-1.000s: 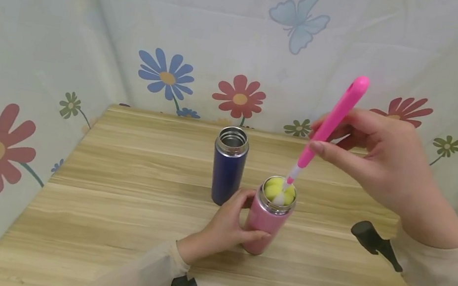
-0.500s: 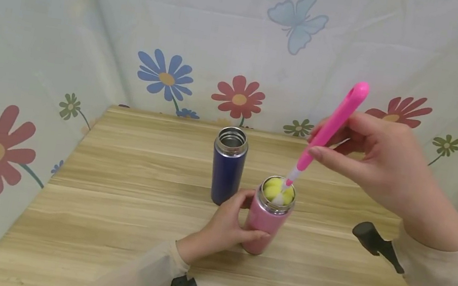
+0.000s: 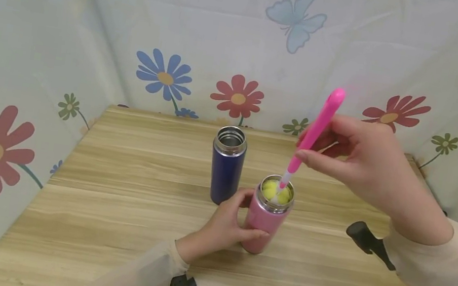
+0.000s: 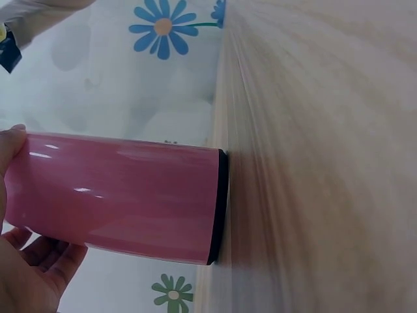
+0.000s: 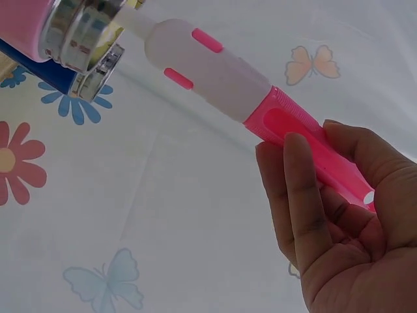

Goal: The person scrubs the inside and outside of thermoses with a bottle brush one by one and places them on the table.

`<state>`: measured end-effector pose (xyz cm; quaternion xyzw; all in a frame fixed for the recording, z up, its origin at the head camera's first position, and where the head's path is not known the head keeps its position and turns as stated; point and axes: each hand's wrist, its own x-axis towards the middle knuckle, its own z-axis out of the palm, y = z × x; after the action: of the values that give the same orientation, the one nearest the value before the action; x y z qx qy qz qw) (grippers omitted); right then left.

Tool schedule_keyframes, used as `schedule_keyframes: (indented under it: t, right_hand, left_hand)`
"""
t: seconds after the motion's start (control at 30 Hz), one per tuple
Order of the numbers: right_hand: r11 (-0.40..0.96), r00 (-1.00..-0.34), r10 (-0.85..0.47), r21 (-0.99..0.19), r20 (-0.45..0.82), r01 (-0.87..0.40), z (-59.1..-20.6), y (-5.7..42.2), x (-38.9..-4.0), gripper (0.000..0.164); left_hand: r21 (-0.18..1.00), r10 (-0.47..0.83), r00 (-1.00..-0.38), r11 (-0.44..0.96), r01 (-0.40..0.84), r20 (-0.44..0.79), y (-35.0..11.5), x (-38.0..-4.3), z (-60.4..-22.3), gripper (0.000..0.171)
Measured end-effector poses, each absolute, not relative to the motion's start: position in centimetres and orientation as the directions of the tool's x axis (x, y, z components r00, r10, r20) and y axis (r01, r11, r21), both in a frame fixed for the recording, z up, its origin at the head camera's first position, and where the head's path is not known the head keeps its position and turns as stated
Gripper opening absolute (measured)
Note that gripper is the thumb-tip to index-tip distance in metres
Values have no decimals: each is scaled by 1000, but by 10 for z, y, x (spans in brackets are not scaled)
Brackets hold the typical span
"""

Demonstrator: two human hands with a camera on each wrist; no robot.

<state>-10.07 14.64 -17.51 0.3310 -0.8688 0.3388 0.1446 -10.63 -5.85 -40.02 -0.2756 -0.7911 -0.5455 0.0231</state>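
A pink vacuum flask [image 3: 267,219] without a lid stands on the wooden table, and my left hand [image 3: 224,227] grips its side. In the left wrist view the flask [image 4: 117,195] shows its black base against the tabletop. My right hand [image 3: 369,165] pinches the pink handle of a bottle brush [image 3: 319,127], its yellow sponge head sunk inside the flask's steel mouth. The right wrist view shows fingers and thumb around the brush handle [image 5: 306,140]; its white neck points into the flask. Behind and left stands a dark blue flask [image 3: 226,172], also lidless.
The wooden table [image 3: 108,224] ends at the back against a white curtain [image 3: 212,20] printed with flowers and a butterfly. Black straps or mounts [image 3: 185,285] show at both sleeves.
The brush handle has dropped lower and tilted more upright, moving left with my right hand. Its sponge head sits deeper in the pink flask. My left hand keeps its grip.
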Motion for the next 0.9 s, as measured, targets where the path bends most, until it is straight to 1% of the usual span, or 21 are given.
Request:
schedule_keyframes:
  t: [0.1, 0.27, 0.43, 0.5, 0.67, 0.9]
  right_hand:
    - [550, -745, -502, -503, 440, -667, -180, 144, -103, 18]
    - [568, -765, -557, -523, 324, -635, -195, 140, -107, 18]
    - [597, -796, -568, -562, 208, -572, -210, 136, -112, 18]
    - [596, -797, -576, -575, 180, -561, -215, 135, -113, 18]
    - [569, -778, -597, -579, 197, -583, -223, 136, -114, 20]
    - [585, -792, -577, -575, 200, -572, -224, 138, -115, 20]
  left_hand:
    - [858, 415, -850, 249, 449, 324, -59, -107, -401, 73]
    - [864, 415, -854, 249, 438, 313, -60, -106, -403, 72]
    - [864, 420, -850, 240, 443, 319, -60, -106, -402, 71]
    - [866, 420, -850, 237, 441, 318, -60, -105, -402, 71]
    - [865, 427, -849, 241, 439, 312, -60, -106, -402, 71]
    - [876, 424, -857, 239, 420, 295, -61, -105, -399, 73]
